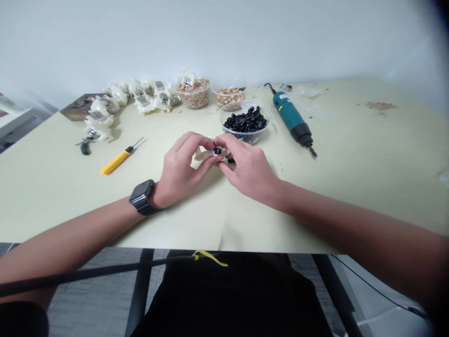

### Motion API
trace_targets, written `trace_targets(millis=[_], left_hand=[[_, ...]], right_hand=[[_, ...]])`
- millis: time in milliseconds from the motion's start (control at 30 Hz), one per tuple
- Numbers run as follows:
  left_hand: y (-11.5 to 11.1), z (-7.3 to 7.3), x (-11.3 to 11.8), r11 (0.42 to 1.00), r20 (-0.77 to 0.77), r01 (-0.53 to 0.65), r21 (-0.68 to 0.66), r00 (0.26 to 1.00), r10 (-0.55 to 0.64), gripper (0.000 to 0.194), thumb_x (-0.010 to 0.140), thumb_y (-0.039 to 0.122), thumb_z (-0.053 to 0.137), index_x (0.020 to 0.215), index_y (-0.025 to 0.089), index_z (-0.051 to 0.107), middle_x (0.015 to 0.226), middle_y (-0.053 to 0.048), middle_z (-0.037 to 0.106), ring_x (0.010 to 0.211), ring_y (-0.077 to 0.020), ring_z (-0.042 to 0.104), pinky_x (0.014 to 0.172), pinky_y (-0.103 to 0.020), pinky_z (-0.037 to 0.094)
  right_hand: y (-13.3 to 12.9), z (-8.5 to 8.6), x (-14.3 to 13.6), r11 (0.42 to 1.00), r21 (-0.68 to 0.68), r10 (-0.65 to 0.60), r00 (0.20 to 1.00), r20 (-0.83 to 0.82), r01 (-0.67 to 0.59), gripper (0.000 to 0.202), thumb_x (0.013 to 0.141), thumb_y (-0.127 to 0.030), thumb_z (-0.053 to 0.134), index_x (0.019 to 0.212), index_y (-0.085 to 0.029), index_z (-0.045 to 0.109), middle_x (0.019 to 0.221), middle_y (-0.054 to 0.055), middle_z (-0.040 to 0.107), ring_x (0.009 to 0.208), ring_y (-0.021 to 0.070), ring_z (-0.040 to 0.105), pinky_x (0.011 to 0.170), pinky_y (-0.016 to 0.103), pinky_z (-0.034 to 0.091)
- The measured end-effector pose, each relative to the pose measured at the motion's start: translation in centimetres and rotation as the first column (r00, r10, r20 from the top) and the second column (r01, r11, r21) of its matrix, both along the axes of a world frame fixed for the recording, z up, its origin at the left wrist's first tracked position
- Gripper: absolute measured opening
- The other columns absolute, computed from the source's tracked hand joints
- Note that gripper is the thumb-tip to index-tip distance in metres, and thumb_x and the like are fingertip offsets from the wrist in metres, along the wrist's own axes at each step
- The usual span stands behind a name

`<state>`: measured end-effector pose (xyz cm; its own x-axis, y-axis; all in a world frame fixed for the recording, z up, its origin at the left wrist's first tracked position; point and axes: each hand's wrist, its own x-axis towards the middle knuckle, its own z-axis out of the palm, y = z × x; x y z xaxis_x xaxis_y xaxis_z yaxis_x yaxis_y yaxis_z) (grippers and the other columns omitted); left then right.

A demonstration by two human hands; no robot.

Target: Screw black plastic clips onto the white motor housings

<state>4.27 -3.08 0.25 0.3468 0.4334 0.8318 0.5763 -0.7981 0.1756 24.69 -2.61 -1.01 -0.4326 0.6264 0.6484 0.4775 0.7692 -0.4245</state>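
We see L hand (184, 164) + R hand (250, 171) meeting over the pale yellow-green flat desk (354, 173), just nearer us than the clear round plastic bowl (269, 122) w/ small glossy black plastic pieces (247, 120). L grip: thumb + index pinched on off-white plastic part (202, 155); R grip closed on its right end, exact contact partly hidden. We spot small black block (218, 151) btwn fingertips. Yellow-handled metal screwdriver (117, 162) lies L, teal-and-black cylindrical power driver (292, 117) R.
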Motion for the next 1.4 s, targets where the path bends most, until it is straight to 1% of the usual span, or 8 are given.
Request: trace_targets(millis=[133, 333, 533, 667, 800, 933, 1167, 1400], left_hand=[[0.2, -0.1, -0.2, 1.000, 0.044, 0.026, -0.003, 0.999, -0.026, 0.014, 0.100, 0.029, 0.077, 0.107, 0.022, 0.067, 0.095, -0.003, 0.074, 0.087, -0.0183, 0.071, 0.076, -0.033, 0.059], [1.1, -1.3, -0.9, 0.985, 0.196, 0.137, -0.104, 0.974, -0.114, 0.027, 0.099, 0.046, 0.080, 0.110, 0.025, 0.067, 0.099, -0.005, 0.071, 0.090, -0.0206, 0.070, 0.085, -0.040, 0.064], [1.0, -1.5, -0.6, 0.943, 0.345, 0.289, -0.164, 0.912, -0.220, 0.029, 0.097, 0.050, 0.081, 0.107, 0.026, 0.067, 0.099, -0.004, 0.067, 0.094, -0.0194, 0.071, 0.089, -0.038, 0.066], [0.9, -1.5, -0.4, 0.924, 0.378, 0.301, -0.235, 0.904, -0.198, 0.037, 0.097, 0.058, 0.079, 0.106, 0.025, 0.064, 0.102, -0.004, 0.067, 0.098, -0.0190, 0.071, 0.092, -0.037, 0.067], [1.1, -1.9, -0.6, 0.894, 0.356, 0.289, -0.342, 0.920, -0.162, 0.045, 0.096, 0.066, 0.076, 0.111, 0.026, 0.059, 0.109, -0.006, 0.067, 0.105, -0.0207, 0.070, 0.092, -0.038, 0.068], [1.1, -1.8, -0.8, 0.856, 0.334, 0.313, -0.411, 0.926, -0.178, 0.040, 0.100, 0.059, 0.075, 0.115, 0.026, 0.059, 0.116, -0.007, 0.067, 0.111, -0.0208, 0.069, 0.092, -0.036, 0.068], [0.9, -1.5, -0.7, 0.853, 0.363, 0.351, -0.387, 0.908, -0.209, 0.024, 0.105, 0.047, 0.070, 0.113, 0.025, 0.063, 0.110, -0.007, 0.069, 0.106, -0.0194, 0.069, 0.096, -0.037, 0.065], [1.0, -1.9, -1.0, 0.833, 0.368, 0.348, -0.430, 0.910, -0.191, 0.025, 0.108, 0.049, 0.065, 0.116, 0.027, 0.063, 0.114, -0.008, 0.069, 0.107, -0.0206, 0.067, 0.094, -0.037, 0.064]], right_hand=[[0.0, 0.0, 0.0, 1.000, 0.023, -0.007, 1.000, -0.020, 0.007, 0.033, 0.099, -0.013, 0.062, 0.129, -0.025, 0.062, 0.123, 0.003, 0.077, 0.105, 0.0221, 0.072, 0.087, 0.033, 0.056], [-0.1, 0.4, 0.1, 0.998, 0.005, 0.062, 0.991, -0.119, -0.062, 0.040, 0.096, -0.013, 0.071, 0.134, -0.023, 0.067, 0.140, 0.006, 0.075, 0.115, 0.0246, 0.066, 0.102, 0.039, 0.058], [-0.6, 0.9, 0.1, 0.992, -0.018, 0.124, 0.981, -0.148, -0.128, 0.039, 0.098, -0.016, 0.070, 0.136, -0.024, 0.065, 0.151, 0.010, 0.068, 0.143, 0.0280, 0.059, 0.124, 0.050, 0.047], [-0.5, 0.8, 0.0, 0.972, -0.085, 0.193, 0.953, -0.235, -0.218, 0.038, 0.099, -0.015, 0.064, 0.135, -0.025, 0.062, 0.149, 0.011, 0.067, 0.143, 0.0248, 0.062, 0.123, 0.048, 0.050], [-0.2, 0.8, 0.3, 0.992, -0.029, 0.119, 0.982, -0.148, -0.125, 0.037, 0.096, -0.014, 0.065, 0.130, -0.027, 0.066, 0.146, 0.011, 0.069, 0.144, 0.0278, 0.061, 0.124, 0.052, 0.049], [0.2, 0.7, 0.6, 0.997, 0.034, 0.069, 0.993, -0.095, -0.066, 0.037, 0.096, -0.012, 0.064, 0.129, -0.025, 0.068, 0.146, 0.012, 0.069, 0.141, 0.0294, 0.062, 0.122, 0.053, 0.049], [0.3, 0.6, 0.7, 0.994, 0.088, 0.068, 0.995, -0.068, -0.062, 0.038, 0.094, -0.010, 0.066, 0.130, -0.023, 0.067, 0.145, 0.013, 0.069, 0.138, 0.0301, 0.062, 0.120, 0.052, 0.049], [0.2, 0.7, 0.8, 0.997, 0.050, 0.058, 0.996, -0.064, -0.055, 0.040, 0.095, -0.012, 0.063, 0.133, -0.027, 0.066, 0.147, 0.010, 0.067, 0.140, 0.0315, 0.060, 0.122, 0.056, 0.048]])
